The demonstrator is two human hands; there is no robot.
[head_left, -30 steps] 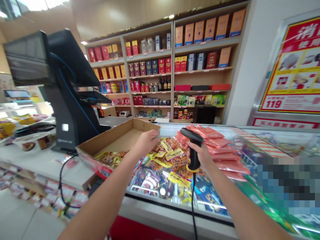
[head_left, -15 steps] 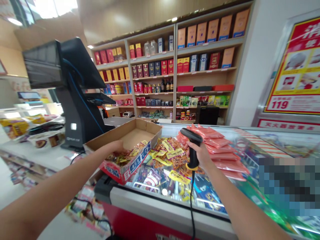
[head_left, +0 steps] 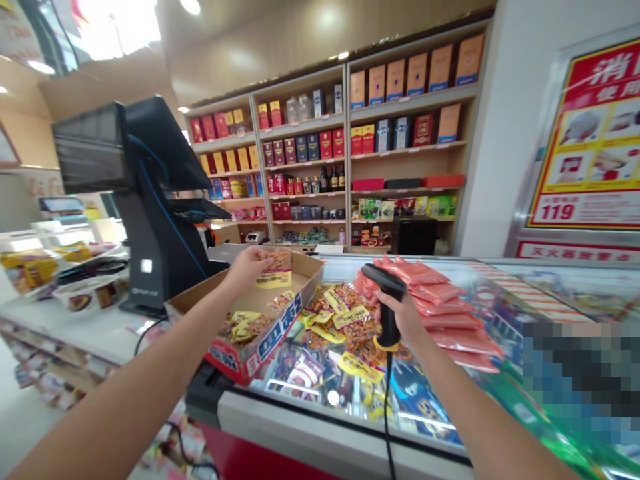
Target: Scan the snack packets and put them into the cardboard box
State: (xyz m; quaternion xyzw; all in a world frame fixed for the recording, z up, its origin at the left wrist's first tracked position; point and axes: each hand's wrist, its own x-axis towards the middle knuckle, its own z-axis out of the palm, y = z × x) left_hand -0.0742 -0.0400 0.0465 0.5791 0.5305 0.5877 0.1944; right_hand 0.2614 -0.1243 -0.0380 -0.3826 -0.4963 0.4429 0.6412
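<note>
Bright, even shop lighting from ceiling lamps (head_left: pixel 190 5), blown out to white at upper left. Small glints on the freezer glass (head_left: pixel 330 398). Sharp around the barcode scanner (head_left: pixel 383 300); softer on the left hand (head_left: pixel 247 267) and its snack packet (head_left: pixel 274 270). Wide-angle bending and smear toward the edges; pixelated block (head_left: pixel 580 380) at right.

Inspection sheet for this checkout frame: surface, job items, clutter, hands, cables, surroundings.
Surface: glass freezer lid, goods visible beneath.
Job's things: snack packet above cardboard box; barcode scanner.
Clutter: loose snack packets, stack of pink packets on the lid.
Grippers: left hand holds the snack packet; right hand grips the barcode scanner.
Cables: scanner cable hangs past the freezer's front edge.
Surroundings: POS terminal left, stocked shelves behind, red poster right.
</note>
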